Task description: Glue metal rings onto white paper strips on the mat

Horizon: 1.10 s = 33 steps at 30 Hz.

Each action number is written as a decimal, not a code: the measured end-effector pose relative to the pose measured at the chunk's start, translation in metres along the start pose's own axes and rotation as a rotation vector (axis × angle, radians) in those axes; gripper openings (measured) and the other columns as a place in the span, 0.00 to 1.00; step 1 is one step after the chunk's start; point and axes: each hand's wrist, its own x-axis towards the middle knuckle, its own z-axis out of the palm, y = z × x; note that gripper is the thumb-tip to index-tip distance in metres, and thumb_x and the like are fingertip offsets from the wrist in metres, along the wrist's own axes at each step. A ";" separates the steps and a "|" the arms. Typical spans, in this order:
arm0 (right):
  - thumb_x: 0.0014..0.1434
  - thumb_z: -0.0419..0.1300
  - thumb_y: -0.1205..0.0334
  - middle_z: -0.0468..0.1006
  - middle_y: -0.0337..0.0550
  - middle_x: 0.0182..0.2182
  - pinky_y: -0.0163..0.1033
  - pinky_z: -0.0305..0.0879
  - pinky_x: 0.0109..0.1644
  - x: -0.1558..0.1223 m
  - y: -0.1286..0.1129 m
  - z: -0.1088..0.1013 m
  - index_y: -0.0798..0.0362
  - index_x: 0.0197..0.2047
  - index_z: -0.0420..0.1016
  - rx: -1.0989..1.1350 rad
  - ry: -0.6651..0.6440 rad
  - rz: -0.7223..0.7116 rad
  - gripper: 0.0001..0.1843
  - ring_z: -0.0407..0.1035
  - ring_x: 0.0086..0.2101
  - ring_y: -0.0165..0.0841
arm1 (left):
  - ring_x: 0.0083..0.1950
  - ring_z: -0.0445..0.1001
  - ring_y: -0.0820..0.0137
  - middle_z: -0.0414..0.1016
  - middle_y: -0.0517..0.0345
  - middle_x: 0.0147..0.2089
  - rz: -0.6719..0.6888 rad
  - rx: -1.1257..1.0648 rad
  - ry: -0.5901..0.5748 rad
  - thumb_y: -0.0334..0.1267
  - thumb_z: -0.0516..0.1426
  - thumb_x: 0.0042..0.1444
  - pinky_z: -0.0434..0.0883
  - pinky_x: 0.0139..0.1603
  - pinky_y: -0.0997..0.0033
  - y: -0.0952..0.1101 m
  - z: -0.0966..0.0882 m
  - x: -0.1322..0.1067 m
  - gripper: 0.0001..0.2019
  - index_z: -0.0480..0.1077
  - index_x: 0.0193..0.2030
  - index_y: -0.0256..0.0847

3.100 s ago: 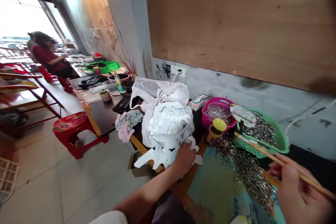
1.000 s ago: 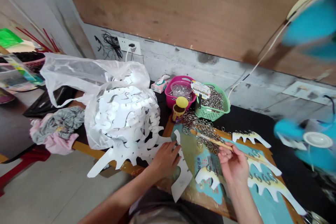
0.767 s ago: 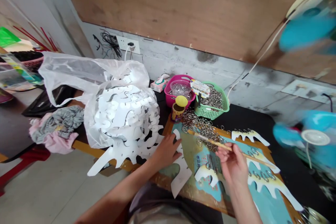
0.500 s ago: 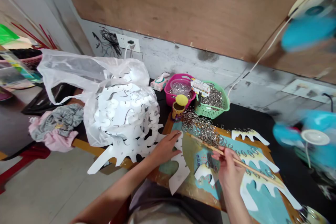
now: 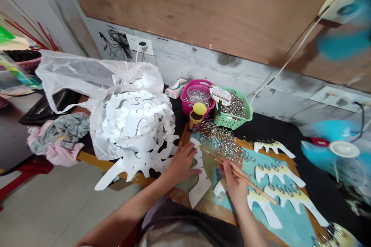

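Observation:
My left hand [image 5: 180, 165] lies with its fingers spread along the left side of a white cut-out piece [image 5: 199, 187] with a scalloped edge, touching it. In my right hand [image 5: 235, 186] is a thin wooden paintbrush [image 5: 256, 189], its tip at the upper right edge of that piece. A small open tin [image 5: 195, 121] with a yellow lid stands beyond the hands. Loose metal rings [image 5: 224, 142] are heaped behind the brush. To the right lie several similar cut-outs [image 5: 298, 198] with yellowish edges and rings on them.
At left, a plastic bag [image 5: 98, 131] bulges with white cut-outs [image 5: 130, 119]. A pink basket [image 5: 185, 102] and a green basket [image 5: 233, 122] of metal parts stand by the wall. A blurred blue fan [image 5: 319, 154] is at right. Crumpled cloths [image 5: 62, 135] lie far left.
My left hand's fingers have spread out over the cut-out's side. My right hand has moved left, bringing the brush tip to the piece's edge. The view has shifted slightly.

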 end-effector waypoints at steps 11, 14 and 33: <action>0.66 0.56 0.64 0.81 0.49 0.43 0.42 0.78 0.45 -0.003 -0.001 0.007 0.51 0.45 0.80 -0.341 -0.261 -0.394 0.11 0.78 0.41 0.38 | 0.67 0.65 0.49 0.70 0.38 0.63 0.011 0.003 -0.038 0.51 0.63 0.57 0.51 0.72 0.37 0.013 0.004 -0.025 0.29 0.68 0.61 0.36; 0.66 0.56 0.66 0.81 0.48 0.44 0.42 0.78 0.47 -0.011 0.000 0.004 0.50 0.48 0.80 -0.396 -0.292 -0.444 0.13 0.79 0.41 0.38 | 0.66 0.67 0.50 0.71 0.38 0.62 0.000 -0.025 -0.022 0.49 0.63 0.57 0.53 0.72 0.39 0.014 0.006 -0.027 0.29 0.67 0.61 0.35; 0.62 0.57 0.72 0.79 0.46 0.52 0.47 0.75 0.56 -0.038 -0.017 -0.024 0.46 0.56 0.77 -0.360 -0.574 -0.521 0.21 0.73 0.54 0.42 | 0.67 0.66 0.47 0.70 0.35 0.63 -0.015 -0.017 -0.025 0.52 0.65 0.52 0.52 0.71 0.36 0.023 0.003 -0.034 0.31 0.67 0.58 0.36</action>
